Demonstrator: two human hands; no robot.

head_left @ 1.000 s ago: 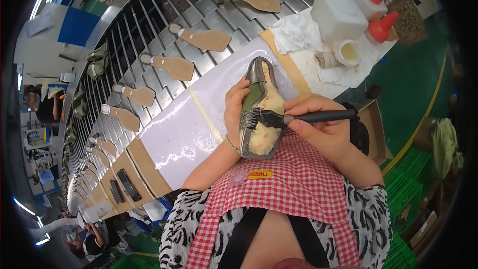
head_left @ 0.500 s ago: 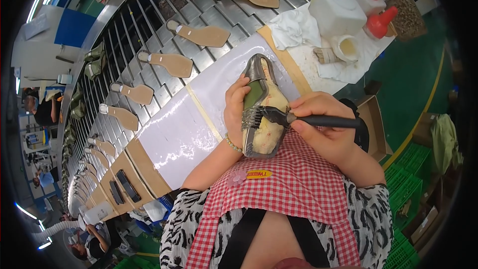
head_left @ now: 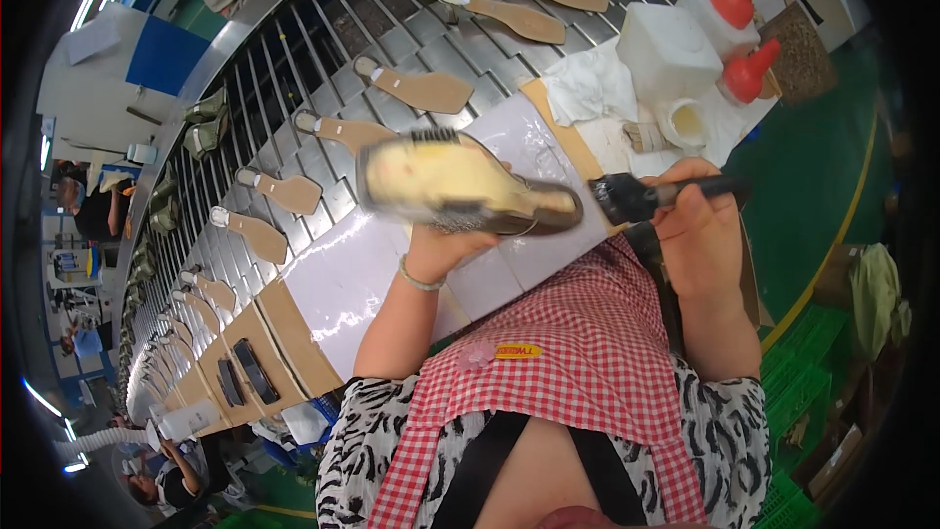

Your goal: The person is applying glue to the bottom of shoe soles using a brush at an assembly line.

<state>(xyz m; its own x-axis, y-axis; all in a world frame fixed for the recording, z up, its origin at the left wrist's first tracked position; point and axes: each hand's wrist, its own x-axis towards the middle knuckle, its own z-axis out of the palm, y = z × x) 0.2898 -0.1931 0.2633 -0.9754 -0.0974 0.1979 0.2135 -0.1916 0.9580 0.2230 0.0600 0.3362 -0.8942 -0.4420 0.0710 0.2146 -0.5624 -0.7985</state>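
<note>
My left hand [head_left: 446,253] holds a shoe upper on its last [head_left: 431,176] from below, with the pale, bare bottom turned up and blurred by motion. Dark trim edges the shoe, and its toe lies to the left with the narrow end toward my right hand. A black-handled brush with dark bristles [head_left: 619,200] is gripped in my right hand [head_left: 700,230], just beyond the narrow end and apart from it. Tan shoe soles [head_left: 421,90] lie singly on the metal conveyor [head_left: 333,69] beyond the shoe.
At the far right stand white bottles [head_left: 666,47] with red nozzles and an open cup of pale liquid [head_left: 688,123], beside crumpled white cloth [head_left: 589,83]. Two black blocks [head_left: 255,369] lie on cardboard at left. Green crates [head_left: 788,372] stand at right; a co-worker [head_left: 174,475] is at lower left.
The shoe has swung from upright to nearly level and moved left, its narrow end now rightward. The brush has come off its bottom and moved right.
</note>
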